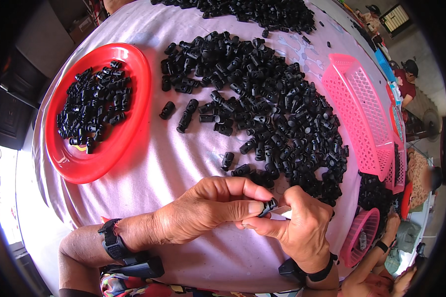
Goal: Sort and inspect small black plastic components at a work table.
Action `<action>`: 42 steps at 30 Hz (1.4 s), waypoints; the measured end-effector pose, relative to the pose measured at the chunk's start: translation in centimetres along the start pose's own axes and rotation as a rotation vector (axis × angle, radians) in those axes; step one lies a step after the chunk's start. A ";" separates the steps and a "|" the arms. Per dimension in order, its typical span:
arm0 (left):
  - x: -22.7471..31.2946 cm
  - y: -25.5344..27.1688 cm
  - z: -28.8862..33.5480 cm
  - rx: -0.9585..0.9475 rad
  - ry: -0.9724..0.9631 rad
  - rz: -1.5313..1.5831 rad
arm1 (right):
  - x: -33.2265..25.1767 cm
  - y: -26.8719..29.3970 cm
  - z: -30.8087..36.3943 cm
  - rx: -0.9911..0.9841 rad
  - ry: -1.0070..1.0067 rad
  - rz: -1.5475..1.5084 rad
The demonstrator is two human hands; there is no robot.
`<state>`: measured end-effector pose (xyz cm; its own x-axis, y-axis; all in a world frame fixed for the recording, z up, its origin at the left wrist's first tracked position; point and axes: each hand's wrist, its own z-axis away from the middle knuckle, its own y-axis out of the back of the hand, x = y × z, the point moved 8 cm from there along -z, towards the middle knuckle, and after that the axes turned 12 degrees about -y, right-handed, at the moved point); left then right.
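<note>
My left hand [218,204] pinches a small black plastic cord lock [268,207] between thumb and forefinger. My right hand [302,225] is closed around a thin, pale, blade-like tool [282,212], whose handle the fingers hide. The tool's tip is right at the cord lock, but whether they touch I cannot tell. Just beyond my hands spreads a big pile of black cord locks [262,104] on a pale pink cloth [183,153]. To the left, a red plastic plate [139,74] holds a heap of similar black pieces [95,101].
Another black pile [252,10] lies at the far edge. A pink perforated basket [362,109] stands on the right, with a round pink basket [354,247] nearer me. Beside it, at the lower right, is another person's arm [381,247]. More people sit farther back on the right.
</note>
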<state>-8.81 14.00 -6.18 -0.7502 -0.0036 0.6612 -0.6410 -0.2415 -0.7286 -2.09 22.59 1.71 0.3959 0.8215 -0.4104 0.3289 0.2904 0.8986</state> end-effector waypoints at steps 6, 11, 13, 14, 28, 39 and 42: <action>-0.1 0.1 0.0 -0.005 0.006 0.042 | 0.2 -0.3 0.0 0.024 0.024 -0.010; -0.3 0.2 -0.1 0.003 -0.023 -0.002 | 0.3 -0.3 0.1 0.047 0.045 -0.028; -0.2 0.2 -0.1 -0.003 -0.027 -0.002 | 0.3 -0.5 0.2 0.038 0.052 -0.031; -0.1 0.1 -0.1 -0.009 -0.031 -0.001 | 0.3 -0.5 0.2 0.039 0.053 -0.032; 0.0 0.1 0.1 -0.007 -0.028 0.012 | -0.1 -0.4 0.1 -0.019 0.043 -0.010; 0.3 0.4 0.4 0.021 0.045 0.126 | -0.2 0.3 -0.1 -0.123 0.019 -0.541; 0.1 0.2 0.4 -0.012 0.054 0.083 | 0.6 -0.4 0.2 -0.090 -0.040 -0.749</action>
<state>-8.95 13.60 -6.23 -0.8084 0.0292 0.5880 -0.5778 -0.2305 -0.7830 -1.79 22.87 1.05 0.1256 0.3707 -0.9202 0.4513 0.8047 0.3858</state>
